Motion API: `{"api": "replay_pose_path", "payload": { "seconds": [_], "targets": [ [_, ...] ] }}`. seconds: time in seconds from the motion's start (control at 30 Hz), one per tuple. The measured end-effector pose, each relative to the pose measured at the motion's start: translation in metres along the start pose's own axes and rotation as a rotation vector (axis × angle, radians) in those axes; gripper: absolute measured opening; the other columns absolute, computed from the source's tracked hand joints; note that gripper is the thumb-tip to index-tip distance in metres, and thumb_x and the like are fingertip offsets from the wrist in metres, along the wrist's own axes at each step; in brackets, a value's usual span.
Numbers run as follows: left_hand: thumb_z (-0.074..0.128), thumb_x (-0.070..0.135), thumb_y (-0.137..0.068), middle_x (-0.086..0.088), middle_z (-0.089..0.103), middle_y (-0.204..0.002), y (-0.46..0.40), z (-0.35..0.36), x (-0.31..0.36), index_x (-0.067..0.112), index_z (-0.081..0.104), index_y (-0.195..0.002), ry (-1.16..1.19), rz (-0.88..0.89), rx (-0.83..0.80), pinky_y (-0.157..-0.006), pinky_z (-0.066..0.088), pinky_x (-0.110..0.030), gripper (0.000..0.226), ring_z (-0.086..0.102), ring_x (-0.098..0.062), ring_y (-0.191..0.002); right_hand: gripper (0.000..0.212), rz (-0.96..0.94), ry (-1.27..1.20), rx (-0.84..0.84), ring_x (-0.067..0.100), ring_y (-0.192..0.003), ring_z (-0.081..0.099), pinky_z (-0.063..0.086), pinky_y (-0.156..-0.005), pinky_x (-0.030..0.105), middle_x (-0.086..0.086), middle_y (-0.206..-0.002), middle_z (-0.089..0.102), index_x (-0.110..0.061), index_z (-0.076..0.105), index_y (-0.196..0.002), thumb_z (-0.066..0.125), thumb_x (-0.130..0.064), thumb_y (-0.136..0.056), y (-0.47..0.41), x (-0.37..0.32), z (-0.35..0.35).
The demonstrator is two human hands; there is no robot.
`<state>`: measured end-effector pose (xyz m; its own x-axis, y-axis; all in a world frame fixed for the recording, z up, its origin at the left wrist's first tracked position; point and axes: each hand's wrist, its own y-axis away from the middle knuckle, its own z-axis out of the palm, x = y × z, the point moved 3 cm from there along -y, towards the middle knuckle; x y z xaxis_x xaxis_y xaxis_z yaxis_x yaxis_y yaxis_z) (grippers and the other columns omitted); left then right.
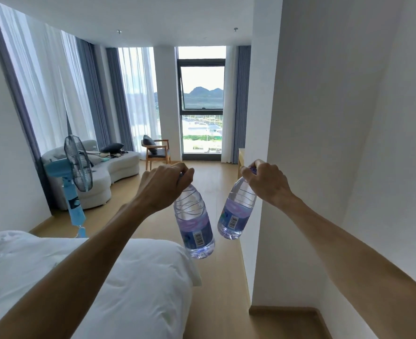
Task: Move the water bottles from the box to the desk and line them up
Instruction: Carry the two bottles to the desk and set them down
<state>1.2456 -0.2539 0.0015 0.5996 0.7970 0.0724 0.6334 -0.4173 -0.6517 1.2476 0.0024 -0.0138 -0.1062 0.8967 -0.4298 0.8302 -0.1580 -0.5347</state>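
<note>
My left hand [164, 183] grips the cap end of a clear water bottle [193, 220] with a purple label, which hangs down tilted in front of me. My right hand [266, 183] grips the top of a second, matching water bottle [237, 211], also hanging tilted. The two bottles dangle side by side above the wooden floor, their bases close but apart. A pale wooden edge [241, 157], perhaps the desk, peeks out behind the wall corner beyond my right hand. The box is not in view.
A bed with white bedding [79, 277] fills the lower left. A white wall corner [263, 118] stands close on the right. A blue standing fan [76, 174], a white sofa [114, 170] and a wooden chair [156, 152] stand further into the room, before tall windows.
</note>
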Motion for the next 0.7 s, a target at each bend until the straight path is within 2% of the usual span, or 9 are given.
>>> {"api": "replay_pose_path", "payload": {
  "seconds": [0.2,0.33,0.43,0.6,0.7],
  "targets": [
    [0.031,0.042,-0.100,-0.004,0.068,-0.088,-0.104,0.063,-0.078,0.013,0.057,-0.091,0.017,0.014,-0.036,-0.063,0.055,-0.034,0.040,0.064,-0.014,-0.068,0.032,0.025,0.024,0.013,0.017,-0.072,0.055,0.043,-0.063,0.028,-0.003,-0.085,0.060,-0.016,0.059,-0.100,0.044,-0.045,-0.097,-0.118,0.015,0.063],
    [0.033,0.041,-0.101,-0.005,0.071,-0.093,-0.161,0.102,-0.120,0.010,0.061,-0.097,0.006,0.013,-0.029,-0.060,0.051,-0.028,0.042,0.066,-0.017,-0.072,0.036,0.040,-0.001,0.044,0.018,-0.073,0.055,0.039,-0.060,0.025,-0.003,-0.086,0.057,-0.014,0.059,-0.105,0.044,-0.045,-0.098,-0.185,0.027,0.095],
    [0.032,0.043,-0.100,-0.005,0.070,-0.095,-0.198,0.138,-0.148,0.010,0.061,-0.099,0.012,-0.008,-0.031,-0.063,0.053,-0.033,0.044,0.066,-0.018,-0.076,0.037,0.049,-0.017,0.047,0.020,-0.075,0.057,0.040,-0.061,0.026,-0.002,-0.088,0.058,-0.013,0.059,-0.106,0.044,-0.045,-0.098,-0.231,0.041,0.126],
    [0.026,0.049,-0.098,-0.001,0.062,-0.083,-0.252,0.206,-0.192,0.017,0.053,-0.084,-0.011,-0.006,-0.028,-0.053,0.037,-0.024,0.044,0.056,-0.012,-0.065,0.035,0.026,-0.033,0.025,0.018,-0.074,0.056,0.046,-0.062,0.029,0.001,-0.089,0.063,-0.012,0.059,-0.104,0.044,-0.043,-0.097,-0.311,0.075,0.192],
    [0.030,0.045,-0.100,-0.002,0.063,-0.082,-0.288,0.243,-0.219,0.018,0.052,-0.084,-0.010,-0.026,-0.052,-0.055,0.047,-0.030,0.037,0.058,-0.015,-0.065,0.035,0.011,-0.034,0.027,0.017,-0.072,0.055,0.047,-0.062,0.030,0.001,-0.088,0.065,-0.013,0.060,-0.100,0.044,-0.043,-0.096,-0.360,0.095,0.232]
  ]
}}
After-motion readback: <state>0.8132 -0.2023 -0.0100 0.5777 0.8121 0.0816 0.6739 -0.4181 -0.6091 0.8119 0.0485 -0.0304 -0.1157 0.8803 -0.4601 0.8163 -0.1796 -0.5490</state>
